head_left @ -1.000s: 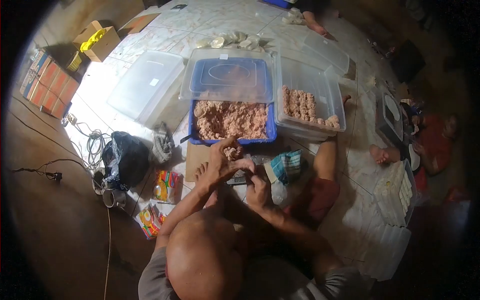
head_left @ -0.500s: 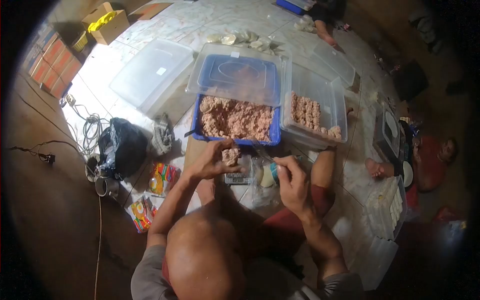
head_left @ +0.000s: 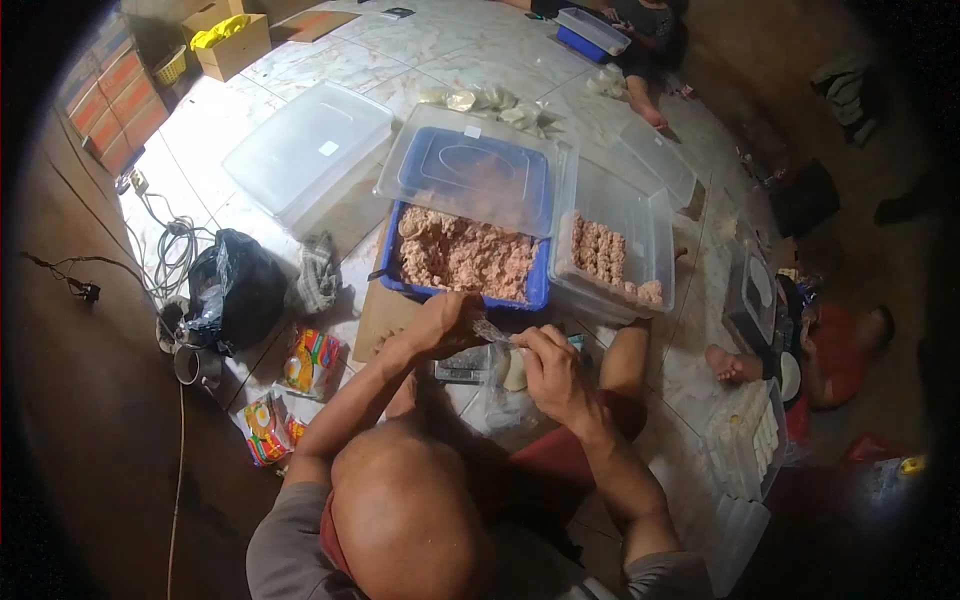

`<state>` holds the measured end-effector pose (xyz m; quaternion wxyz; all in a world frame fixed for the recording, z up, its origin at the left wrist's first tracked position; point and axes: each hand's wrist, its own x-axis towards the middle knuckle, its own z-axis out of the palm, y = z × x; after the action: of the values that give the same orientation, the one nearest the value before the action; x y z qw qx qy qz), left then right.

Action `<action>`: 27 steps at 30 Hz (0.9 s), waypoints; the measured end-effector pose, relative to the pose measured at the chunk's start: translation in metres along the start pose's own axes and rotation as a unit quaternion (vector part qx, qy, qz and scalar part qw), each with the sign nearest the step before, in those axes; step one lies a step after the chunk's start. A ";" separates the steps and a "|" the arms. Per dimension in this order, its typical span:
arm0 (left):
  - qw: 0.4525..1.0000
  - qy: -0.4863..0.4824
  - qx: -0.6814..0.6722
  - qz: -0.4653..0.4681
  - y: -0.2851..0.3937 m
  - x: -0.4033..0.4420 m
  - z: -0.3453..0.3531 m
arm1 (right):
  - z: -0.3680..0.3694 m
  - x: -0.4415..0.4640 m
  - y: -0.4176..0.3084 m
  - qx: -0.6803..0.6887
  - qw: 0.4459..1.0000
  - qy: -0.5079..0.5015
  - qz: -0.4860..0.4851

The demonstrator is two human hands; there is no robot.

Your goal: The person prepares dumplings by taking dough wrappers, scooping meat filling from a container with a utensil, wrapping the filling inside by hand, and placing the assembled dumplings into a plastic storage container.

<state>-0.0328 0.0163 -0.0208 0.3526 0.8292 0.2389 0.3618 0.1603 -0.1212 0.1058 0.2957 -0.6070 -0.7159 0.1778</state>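
Note:
My left hand [head_left: 447, 325] is curled at the front edge of a blue tub [head_left: 527, 301] filled with pinkish minced meat [head_left: 465, 255]. Its back faces me and hides the meat lump seen in it just before. My right hand [head_left: 555, 370] pinches a thin shiny utensil [head_left: 491, 331], whose exact kind I cannot make out, its far end touching the left fingers. Below the hands sit a small scale [head_left: 462, 368] and a clear plastic bag [head_left: 495, 400]. A clear tub [head_left: 640, 225] to the right holds rows of shaped meat lumps [head_left: 597, 248].
Clear lids [head_left: 310, 150] lie on the tiles. On the left are a black bag [head_left: 240, 290], a metal mug [head_left: 197, 367], cables and colourful packets [head_left: 310, 362]. A person in red [head_left: 848, 350] sits at right; another [head_left: 645, 30] sits at the back.
My left hand has turned over, so the meat lump no longer shows. My right hand has moved left, bringing the utensil to the left fingers. The view has shifted slightly.

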 end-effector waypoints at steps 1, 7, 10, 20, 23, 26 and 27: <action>0.993 -0.074 -0.068 -0.064 0.027 0.012 -0.018 | -0.008 -0.001 -0.003 -0.017 1.000 0.019 0.016; 0.990 -0.101 -0.081 -0.056 0.029 0.019 -0.018 | 0.007 0.000 0.009 0.088 0.993 -0.015 0.078; 0.984 -0.103 -0.065 -0.132 0.039 0.025 -0.024 | -0.005 0.001 0.004 0.150 0.983 0.030 0.102; 0.986 -0.001 -0.152 -0.074 0.033 0.021 0.000 | -0.018 -0.001 0.000 0.095 0.984 0.057 0.139; 0.994 0.068 -0.085 -0.007 0.028 0.024 0.011 | 0.001 0.000 0.011 0.113 0.983 -0.005 0.142; 0.992 0.056 -0.070 -0.086 0.024 0.023 0.007 | -0.006 -0.003 0.014 0.146 0.972 0.098 0.153; 0.990 0.058 -0.020 -0.123 0.027 0.024 0.008 | -0.011 -0.001 0.012 0.145 0.973 0.111 0.138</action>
<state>-0.0085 0.0117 0.0058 0.3967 0.7636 0.3523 0.3681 0.1766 -0.1204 0.1064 0.4309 -0.6668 -0.5542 0.2501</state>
